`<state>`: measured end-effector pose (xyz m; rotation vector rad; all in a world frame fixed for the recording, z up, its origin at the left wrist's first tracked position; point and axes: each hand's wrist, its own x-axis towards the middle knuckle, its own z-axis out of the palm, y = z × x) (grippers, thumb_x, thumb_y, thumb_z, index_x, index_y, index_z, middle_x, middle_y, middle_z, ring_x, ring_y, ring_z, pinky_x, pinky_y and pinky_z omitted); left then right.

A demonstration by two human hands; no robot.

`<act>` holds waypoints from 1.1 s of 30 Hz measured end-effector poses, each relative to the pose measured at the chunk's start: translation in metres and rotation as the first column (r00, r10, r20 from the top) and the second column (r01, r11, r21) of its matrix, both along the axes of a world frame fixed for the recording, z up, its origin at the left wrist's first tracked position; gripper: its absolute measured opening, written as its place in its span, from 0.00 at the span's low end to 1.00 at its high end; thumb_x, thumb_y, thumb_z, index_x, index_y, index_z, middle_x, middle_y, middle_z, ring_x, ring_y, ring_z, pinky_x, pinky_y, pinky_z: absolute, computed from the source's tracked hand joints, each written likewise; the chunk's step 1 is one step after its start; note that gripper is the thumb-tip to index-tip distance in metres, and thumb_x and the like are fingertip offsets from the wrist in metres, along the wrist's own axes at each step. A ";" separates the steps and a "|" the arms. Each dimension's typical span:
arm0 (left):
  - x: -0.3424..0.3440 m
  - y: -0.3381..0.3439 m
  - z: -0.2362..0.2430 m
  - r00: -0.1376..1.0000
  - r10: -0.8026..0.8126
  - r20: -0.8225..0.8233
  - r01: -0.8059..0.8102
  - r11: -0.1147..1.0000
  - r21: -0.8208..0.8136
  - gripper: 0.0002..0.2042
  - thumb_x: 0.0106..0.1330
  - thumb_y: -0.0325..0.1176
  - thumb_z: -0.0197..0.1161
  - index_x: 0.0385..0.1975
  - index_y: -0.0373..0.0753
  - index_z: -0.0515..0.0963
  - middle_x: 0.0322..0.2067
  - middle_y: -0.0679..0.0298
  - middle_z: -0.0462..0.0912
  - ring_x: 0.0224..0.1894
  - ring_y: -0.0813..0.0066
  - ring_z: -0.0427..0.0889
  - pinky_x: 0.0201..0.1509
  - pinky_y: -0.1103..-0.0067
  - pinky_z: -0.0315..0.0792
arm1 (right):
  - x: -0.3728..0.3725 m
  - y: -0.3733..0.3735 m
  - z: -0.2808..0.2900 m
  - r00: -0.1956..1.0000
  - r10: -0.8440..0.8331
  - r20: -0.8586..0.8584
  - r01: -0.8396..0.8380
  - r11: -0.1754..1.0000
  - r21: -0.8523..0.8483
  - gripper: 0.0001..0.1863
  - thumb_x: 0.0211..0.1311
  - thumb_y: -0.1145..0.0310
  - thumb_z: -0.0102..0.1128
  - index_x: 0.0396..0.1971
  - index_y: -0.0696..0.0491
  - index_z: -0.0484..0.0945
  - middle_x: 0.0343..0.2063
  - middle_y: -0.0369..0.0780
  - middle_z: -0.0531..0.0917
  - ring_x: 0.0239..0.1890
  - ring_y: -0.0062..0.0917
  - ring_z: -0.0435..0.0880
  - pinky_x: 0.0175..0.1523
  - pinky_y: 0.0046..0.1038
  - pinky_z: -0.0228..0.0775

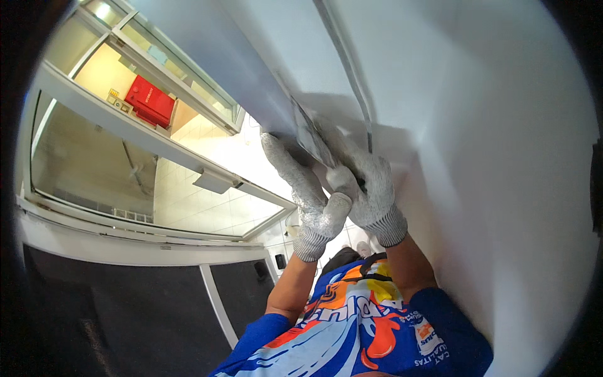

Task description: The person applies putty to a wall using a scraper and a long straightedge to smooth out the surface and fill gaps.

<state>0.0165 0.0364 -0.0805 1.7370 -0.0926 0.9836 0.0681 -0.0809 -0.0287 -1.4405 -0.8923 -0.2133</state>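
Both my hands wear grey knitted work gloves and are raised against a smooth pale grey column (220, 69). My right hand (370, 188) is closed with its thumb on a flat, thin grey piece (312, 139), which slants up along the column's edge. Whether that piece is a blade, a strip or a folded cloth I cannot make out. Close beside it, my left hand (309, 196) has its fingers stretched along the column's lower end and its thumb turned toward my right hand. The palm side of my left hand is partly hidden.
A white wall (502, 157) with a dark vertical seam (342, 50) runs along the right. On the left stands a white-framed glass door (163, 151) with dark lower panels (125, 301). Beyond the glass are a red box (149, 100) and a tiled floor (188, 188).
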 end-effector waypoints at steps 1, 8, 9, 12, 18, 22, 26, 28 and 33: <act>-0.002 -0.001 0.002 1.000 -0.021 0.002 0.021 1.000 0.015 0.44 0.62 0.55 0.54 0.67 0.36 0.36 0.67 0.52 0.41 0.68 0.60 0.45 0.70 0.65 0.46 | -0.003 -0.001 0.003 0.996 0.018 -0.082 -0.020 1.000 -0.023 0.27 0.64 0.60 0.59 0.61 0.54 0.69 0.39 0.49 0.83 0.40 0.38 0.84 0.47 0.32 0.76; -0.008 -0.009 0.015 0.980 -0.196 0.023 0.194 0.979 0.059 0.49 0.62 0.60 0.52 0.68 0.36 0.31 0.69 0.52 0.35 0.71 0.58 0.39 0.72 0.64 0.42 | 0.008 0.008 0.001 1.000 0.004 0.023 -0.007 0.992 0.127 0.28 0.64 0.60 0.59 0.62 0.54 0.68 0.46 0.51 0.82 0.44 0.38 0.85 0.48 0.30 0.76; -0.008 -0.009 0.016 0.979 -0.202 0.023 0.200 0.978 0.060 0.49 0.62 0.60 0.52 0.68 0.36 0.30 0.69 0.51 0.34 0.71 0.58 0.38 0.72 0.63 0.41 | 0.010 0.005 0.000 0.999 0.035 -0.013 -0.034 0.998 0.058 0.29 0.64 0.60 0.59 0.62 0.55 0.68 0.47 0.51 0.81 0.45 0.37 0.85 0.49 0.30 0.75; -0.003 -0.009 0.023 0.983 -0.177 0.036 0.175 0.983 0.062 0.51 0.62 0.63 0.51 0.69 0.36 0.28 0.70 0.51 0.32 0.72 0.57 0.36 0.73 0.63 0.39 | 0.004 0.007 -0.009 0.999 0.045 -0.022 -0.045 0.999 0.018 0.29 0.64 0.60 0.59 0.62 0.56 0.68 0.48 0.51 0.81 0.47 0.37 0.84 0.50 0.30 0.75; 0.014 -0.004 0.030 0.998 -0.011 0.067 0.003 0.994 0.112 0.53 0.63 0.65 0.49 0.70 0.36 0.24 0.72 0.50 0.27 0.74 0.55 0.32 0.74 0.62 0.37 | 0.011 0.007 0.024 0.998 0.007 0.058 -0.009 0.999 0.031 0.29 0.64 0.60 0.59 0.61 0.60 0.68 0.46 0.51 0.81 0.48 0.35 0.84 0.51 0.30 0.74; 0.016 0.012 0.026 0.994 0.059 0.094 -0.079 0.970 0.230 0.45 0.66 0.54 0.47 0.71 0.35 0.28 0.72 0.50 0.29 0.74 0.54 0.34 0.74 0.61 0.38 | 0.012 0.008 0.019 0.999 0.018 0.050 -0.017 1.000 -0.012 0.29 0.64 0.61 0.57 0.60 0.63 0.68 0.47 0.51 0.81 0.49 0.35 0.83 0.52 0.30 0.74; 0.024 0.017 0.058 0.980 0.110 0.168 -0.151 0.954 0.258 0.37 0.64 0.34 0.48 0.71 0.34 0.39 0.72 0.51 0.38 0.74 0.56 0.40 0.75 0.63 0.40 | 0.012 0.002 -0.024 0.999 0.049 0.009 -0.050 0.991 0.123 0.29 0.66 0.59 0.54 0.59 0.65 0.67 0.47 0.50 0.82 0.49 0.34 0.83 0.53 0.30 0.72; 0.028 0.020 0.079 0.958 0.163 0.235 -0.225 0.936 0.270 0.37 0.63 0.31 0.49 0.71 0.34 0.42 0.72 0.51 0.41 0.74 0.56 0.42 0.75 0.64 0.41 | 0.007 -0.002 -0.031 0.997 0.077 0.015 -0.078 0.991 0.106 0.29 0.66 0.60 0.54 0.59 0.65 0.67 0.48 0.50 0.82 0.49 0.33 0.83 0.53 0.30 0.72; 0.057 0.023 0.132 0.807 0.389 0.445 -0.547 0.775 0.315 0.39 0.60 0.30 0.61 0.70 0.34 0.47 0.69 0.49 0.51 0.72 0.56 0.50 0.75 0.63 0.45 | 0.002 -0.008 -0.040 0.994 0.071 -0.081 -0.064 0.995 0.080 0.27 0.66 0.62 0.52 0.58 0.65 0.69 0.48 0.51 0.81 0.46 0.31 0.84 0.53 0.30 0.72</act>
